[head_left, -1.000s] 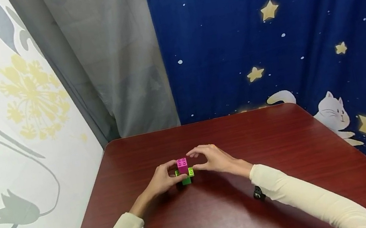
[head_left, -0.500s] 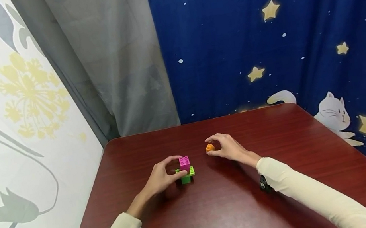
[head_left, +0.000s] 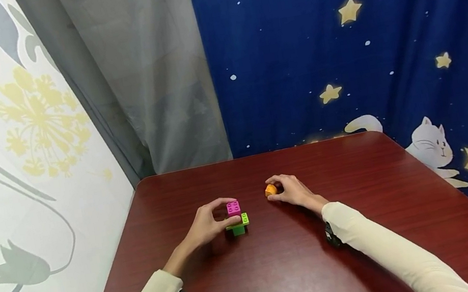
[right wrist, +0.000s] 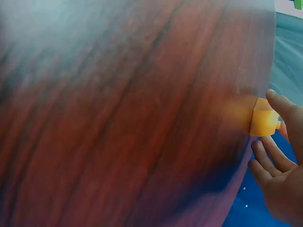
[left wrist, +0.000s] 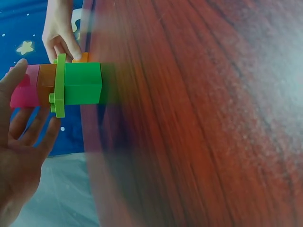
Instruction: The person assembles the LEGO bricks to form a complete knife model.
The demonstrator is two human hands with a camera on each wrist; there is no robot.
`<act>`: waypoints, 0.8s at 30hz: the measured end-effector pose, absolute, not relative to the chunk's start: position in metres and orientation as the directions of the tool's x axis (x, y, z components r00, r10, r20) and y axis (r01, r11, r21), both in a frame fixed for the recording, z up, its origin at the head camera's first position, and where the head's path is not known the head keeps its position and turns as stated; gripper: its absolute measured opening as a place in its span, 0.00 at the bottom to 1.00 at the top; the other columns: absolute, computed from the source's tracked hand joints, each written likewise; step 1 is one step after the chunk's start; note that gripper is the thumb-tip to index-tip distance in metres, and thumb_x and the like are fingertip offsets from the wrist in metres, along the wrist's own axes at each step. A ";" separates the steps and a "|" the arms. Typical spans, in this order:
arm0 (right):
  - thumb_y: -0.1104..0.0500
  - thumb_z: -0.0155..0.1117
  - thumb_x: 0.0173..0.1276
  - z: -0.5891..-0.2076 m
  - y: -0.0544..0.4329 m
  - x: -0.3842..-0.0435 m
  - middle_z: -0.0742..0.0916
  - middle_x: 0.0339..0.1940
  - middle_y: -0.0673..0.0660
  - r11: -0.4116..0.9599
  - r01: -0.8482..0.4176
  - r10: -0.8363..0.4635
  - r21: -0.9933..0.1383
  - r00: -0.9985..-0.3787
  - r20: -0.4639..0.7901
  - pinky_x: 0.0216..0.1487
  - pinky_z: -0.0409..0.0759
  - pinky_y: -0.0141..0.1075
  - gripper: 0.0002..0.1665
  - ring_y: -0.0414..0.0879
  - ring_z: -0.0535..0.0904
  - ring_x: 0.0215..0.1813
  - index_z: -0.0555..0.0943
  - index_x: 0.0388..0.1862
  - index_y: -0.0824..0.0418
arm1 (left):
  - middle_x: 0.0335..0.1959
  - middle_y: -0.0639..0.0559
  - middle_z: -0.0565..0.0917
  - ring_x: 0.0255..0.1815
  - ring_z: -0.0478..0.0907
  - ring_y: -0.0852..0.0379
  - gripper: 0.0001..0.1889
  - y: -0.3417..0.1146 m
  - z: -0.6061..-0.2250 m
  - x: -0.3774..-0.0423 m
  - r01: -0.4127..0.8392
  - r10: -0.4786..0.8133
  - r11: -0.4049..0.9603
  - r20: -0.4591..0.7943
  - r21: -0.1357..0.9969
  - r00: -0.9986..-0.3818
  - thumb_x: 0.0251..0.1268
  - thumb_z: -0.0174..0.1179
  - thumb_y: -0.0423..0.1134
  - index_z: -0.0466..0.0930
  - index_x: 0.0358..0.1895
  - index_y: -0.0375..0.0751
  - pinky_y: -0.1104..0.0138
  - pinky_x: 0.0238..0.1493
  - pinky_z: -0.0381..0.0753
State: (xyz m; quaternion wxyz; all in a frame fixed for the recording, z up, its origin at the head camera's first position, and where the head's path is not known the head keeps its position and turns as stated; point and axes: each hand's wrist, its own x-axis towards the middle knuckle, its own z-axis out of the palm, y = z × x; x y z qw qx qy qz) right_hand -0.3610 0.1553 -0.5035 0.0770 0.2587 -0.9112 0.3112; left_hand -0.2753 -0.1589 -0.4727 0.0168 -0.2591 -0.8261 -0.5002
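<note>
A small tower of toy building bricks stands upright on the table near its middle. Its top is a pink brick (head_left: 233,208); below come a brown brick (left wrist: 46,85), a lime plate (left wrist: 59,90) and a green brick (left wrist: 83,83). My left hand (head_left: 204,226) holds the tower near its top, thumb on the near side of the pink brick and fingers behind. To the right and farther back, an orange brick (head_left: 271,190) with a slanted side rests on the table. My right hand (head_left: 293,190) pinches it between thumb and forefinger, the other fingers spread beside it.
The dark red wooden table (head_left: 266,285) has a rounded far edge. Behind it hang a grey curtain (head_left: 162,75) and a blue starry curtain (head_left: 293,53). A white flower-patterned panel (head_left: 2,205) borders the left side.
My right hand has moved from beside the tower, right and back, to the orange brick and closed its fingers on it. My left hand stays at the tower.
</note>
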 end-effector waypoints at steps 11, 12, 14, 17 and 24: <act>0.57 0.80 0.64 -0.508 0.148 -0.362 0.90 0.43 0.54 0.673 -0.517 -0.410 -0.529 -0.856 0.315 0.50 0.84 0.44 0.23 0.47 0.86 0.45 0.86 0.57 0.60 | 0.41 0.55 0.90 0.42 0.88 0.60 0.20 -0.157 -0.473 -0.279 0.429 0.396 0.393 0.271 0.813 -0.877 0.60 0.78 0.39 0.85 0.55 0.50 0.64 0.45 0.87; 0.58 0.80 0.64 -0.508 0.148 -0.362 0.90 0.43 0.54 0.671 -0.518 -0.411 -0.531 -0.855 0.316 0.50 0.84 0.44 0.22 0.47 0.86 0.45 0.86 0.57 0.60 | 0.41 0.55 0.90 0.42 0.88 0.60 0.20 -0.157 -0.473 -0.279 0.427 0.395 0.393 0.270 0.814 -0.878 0.60 0.78 0.39 0.86 0.55 0.50 0.62 0.46 0.87; 0.58 0.79 0.65 -0.507 0.147 -0.362 0.91 0.43 0.54 0.667 -0.516 -0.412 -0.537 -0.857 0.310 0.50 0.84 0.44 0.22 0.47 0.86 0.45 0.86 0.57 0.60 | 0.41 0.55 0.90 0.42 0.88 0.60 0.19 -0.158 -0.474 -0.280 0.424 0.395 0.393 0.267 0.816 -0.879 0.60 0.78 0.39 0.86 0.54 0.50 0.60 0.46 0.87; 0.58 0.78 0.66 -0.505 0.147 -0.359 0.91 0.44 0.53 0.667 -0.520 -0.422 -0.534 -0.854 0.304 0.50 0.84 0.44 0.22 0.46 0.86 0.46 0.86 0.57 0.59 | 0.40 0.56 0.90 0.42 0.88 0.60 0.19 -0.158 -0.474 -0.281 0.416 0.388 0.394 0.261 0.820 -0.884 0.59 0.78 0.39 0.86 0.54 0.50 0.60 0.47 0.87; 0.57 0.79 0.65 -0.496 0.147 -0.352 0.91 0.43 0.52 0.652 -0.542 -0.450 -0.531 -0.839 0.305 0.49 0.84 0.44 0.20 0.45 0.87 0.45 0.86 0.54 0.60 | 0.41 0.55 0.90 0.41 0.88 0.60 0.19 -0.158 -0.474 -0.280 0.414 0.377 0.408 0.264 0.813 -0.888 0.59 0.78 0.40 0.86 0.54 0.49 0.66 0.45 0.86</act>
